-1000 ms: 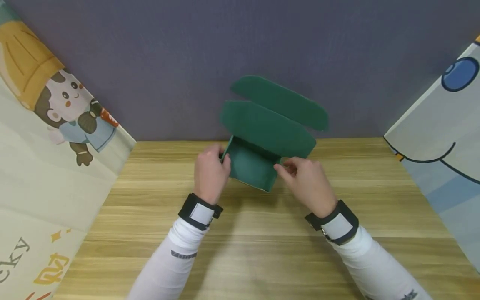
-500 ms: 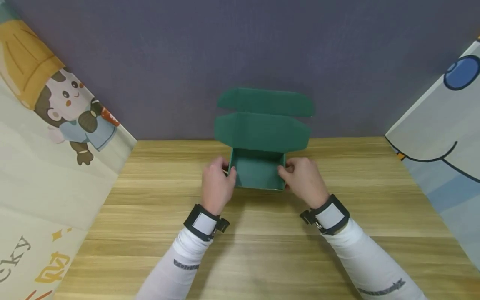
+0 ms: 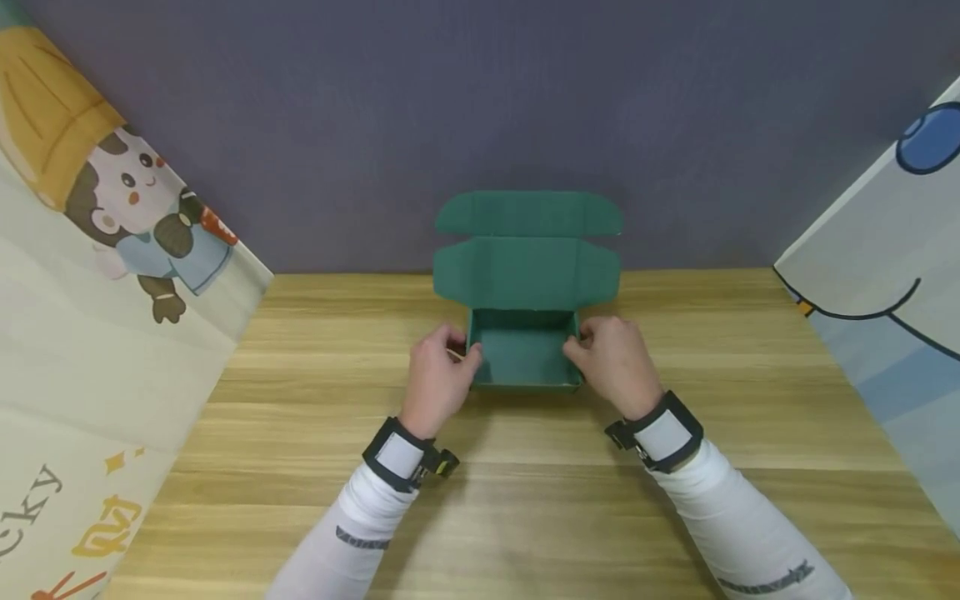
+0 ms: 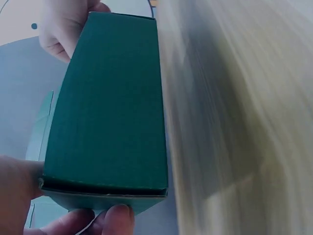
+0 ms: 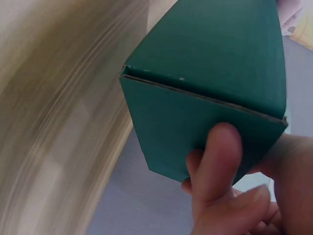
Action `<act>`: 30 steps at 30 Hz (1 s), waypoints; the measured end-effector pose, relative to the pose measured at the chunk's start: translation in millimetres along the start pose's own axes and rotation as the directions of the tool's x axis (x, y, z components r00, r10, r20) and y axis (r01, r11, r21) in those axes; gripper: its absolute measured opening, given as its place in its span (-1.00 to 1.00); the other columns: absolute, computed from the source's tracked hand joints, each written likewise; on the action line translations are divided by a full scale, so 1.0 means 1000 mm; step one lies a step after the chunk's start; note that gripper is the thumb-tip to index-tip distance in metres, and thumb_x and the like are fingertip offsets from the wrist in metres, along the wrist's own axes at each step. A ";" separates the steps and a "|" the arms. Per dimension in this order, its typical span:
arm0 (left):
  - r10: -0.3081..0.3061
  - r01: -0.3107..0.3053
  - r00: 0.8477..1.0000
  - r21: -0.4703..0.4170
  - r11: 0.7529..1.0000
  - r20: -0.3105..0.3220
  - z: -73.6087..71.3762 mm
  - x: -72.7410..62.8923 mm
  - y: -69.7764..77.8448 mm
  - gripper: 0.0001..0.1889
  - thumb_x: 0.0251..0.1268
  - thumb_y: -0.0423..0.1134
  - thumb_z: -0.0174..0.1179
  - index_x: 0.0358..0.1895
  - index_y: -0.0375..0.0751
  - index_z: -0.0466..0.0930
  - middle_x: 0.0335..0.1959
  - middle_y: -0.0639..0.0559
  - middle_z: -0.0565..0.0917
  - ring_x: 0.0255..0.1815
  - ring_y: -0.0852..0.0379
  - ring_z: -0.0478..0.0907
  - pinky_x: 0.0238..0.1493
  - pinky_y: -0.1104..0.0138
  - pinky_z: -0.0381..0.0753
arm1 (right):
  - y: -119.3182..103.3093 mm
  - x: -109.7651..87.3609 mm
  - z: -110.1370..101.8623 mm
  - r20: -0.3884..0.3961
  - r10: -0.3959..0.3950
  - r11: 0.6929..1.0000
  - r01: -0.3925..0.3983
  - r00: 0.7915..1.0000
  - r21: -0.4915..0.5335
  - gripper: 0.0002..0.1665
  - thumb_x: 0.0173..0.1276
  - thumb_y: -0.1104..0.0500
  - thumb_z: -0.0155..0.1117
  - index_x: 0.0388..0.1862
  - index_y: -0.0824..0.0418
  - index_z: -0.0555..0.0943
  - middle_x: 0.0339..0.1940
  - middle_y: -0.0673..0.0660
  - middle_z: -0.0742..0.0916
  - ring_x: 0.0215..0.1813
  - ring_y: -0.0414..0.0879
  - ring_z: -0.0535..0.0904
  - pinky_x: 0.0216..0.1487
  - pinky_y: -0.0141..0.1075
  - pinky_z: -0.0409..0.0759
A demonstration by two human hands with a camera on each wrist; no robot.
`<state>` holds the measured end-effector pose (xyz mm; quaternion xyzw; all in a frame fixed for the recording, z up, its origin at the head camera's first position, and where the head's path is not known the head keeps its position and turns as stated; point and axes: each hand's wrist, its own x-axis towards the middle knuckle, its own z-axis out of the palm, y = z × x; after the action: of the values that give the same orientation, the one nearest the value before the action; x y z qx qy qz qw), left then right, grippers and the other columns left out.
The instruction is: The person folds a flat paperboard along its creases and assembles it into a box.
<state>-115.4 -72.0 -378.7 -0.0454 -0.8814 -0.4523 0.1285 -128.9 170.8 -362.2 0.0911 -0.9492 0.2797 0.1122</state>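
Observation:
A green cardboard box (image 3: 525, 358) stands with its lid (image 3: 527, 271) raised at the back, its inside facing up and bare. The lid's front flap (image 3: 528, 213) and side tabs are spread out. At the left wall, my left hand (image 3: 437, 375) grips the box with the thumb over the top edge and fingers outside. My right hand (image 3: 617, 367) pinches the right wall the same way. In the left wrist view the front panel (image 4: 110, 107) fills the middle, with fingertips along the near side. The right wrist view has fingers pressed on the side panel (image 5: 171, 125).
A wooden tabletop (image 3: 517, 500) lies under the box. Behind it rises a dark grey-purple backdrop (image 3: 360, 133). Printed cartoon panels flank the table, a left panel (image 3: 82, 358) and a right panel (image 3: 862, 250).
The box has turned from a slant to sit square to the person and has come slightly nearer. Both hands have kept their hold on its side walls.

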 end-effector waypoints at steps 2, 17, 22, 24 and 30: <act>-0.012 0.012 1.000 -0.017 1.000 0.015 -0.001 0.000 -0.003 -0.84 0.26 -0.18 0.26 -0.24 -0.21 0.59 -0.40 0.04 0.66 -0.47 0.18 0.60 -0.52 0.37 0.60 | 0.000 -0.001 0.001 -0.002 -0.006 1.000 0.006 1.000 -0.006 -0.60 0.25 0.16 0.21 -0.79 0.12 0.44 -0.84 -0.08 0.40 -0.71 -0.19 0.32 -0.65 -0.33 0.27; -0.123 0.132 0.980 -0.047 0.990 0.154 -0.006 -0.009 -0.024 -0.80 0.33 -0.12 0.21 -0.15 -0.16 0.66 -0.28 0.03 0.68 -0.49 0.18 0.61 -0.50 0.31 0.62 | 0.012 -0.012 0.012 0.225 0.058 0.991 -0.084 0.973 0.105 -0.59 0.46 0.00 0.12 -0.54 0.17 0.62 -0.78 0.01 0.60 -0.73 -0.14 0.47 -0.72 -0.29 0.34; -0.169 0.180 0.968 -0.043 0.983 0.185 -0.007 -0.010 -0.028 -0.79 0.33 -0.10 0.21 -0.14 -0.14 0.65 -0.23 0.04 0.66 -0.44 0.17 0.61 -0.47 0.29 0.62 | 0.013 -0.013 0.013 0.289 0.073 0.986 -0.113 0.954 0.123 -0.57 0.49 -0.01 0.07 -0.53 0.18 0.61 -0.75 0.04 0.63 -0.73 -0.13 0.44 -0.72 -0.31 0.32; -0.182 0.193 0.964 -0.039 0.980 0.196 -0.006 -0.010 -0.029 -0.78 0.33 -0.09 0.20 -0.12 -0.14 0.65 -0.21 0.03 0.66 -0.43 0.16 0.60 -0.46 0.29 0.62 | 0.013 -0.013 0.014 0.298 0.076 0.985 -0.117 0.952 0.123 -0.56 0.49 -0.02 0.07 -0.54 0.17 0.60 -0.75 0.04 0.62 -0.73 -0.13 0.43 -0.72 -0.32 0.32; -0.201 0.209 0.956 -0.017 0.978 0.212 -0.005 -0.011 -0.033 -0.78 0.34 -0.09 0.20 -0.11 -0.14 0.64 -0.21 0.03 0.65 -0.42 0.16 0.59 -0.45 0.30 0.61 | 0.014 -0.014 0.016 0.334 0.081 0.983 -0.130 0.939 0.127 -0.57 0.50 0.00 0.06 -0.55 0.16 0.58 -0.73 0.06 0.64 -0.73 -0.13 0.40 -0.71 -0.34 0.30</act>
<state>-110.1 -94.9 -404.4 -0.0034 -0.8810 -0.4729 -0.0134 -121.0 174.7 -386.5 0.0933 -0.9349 0.3353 -0.0690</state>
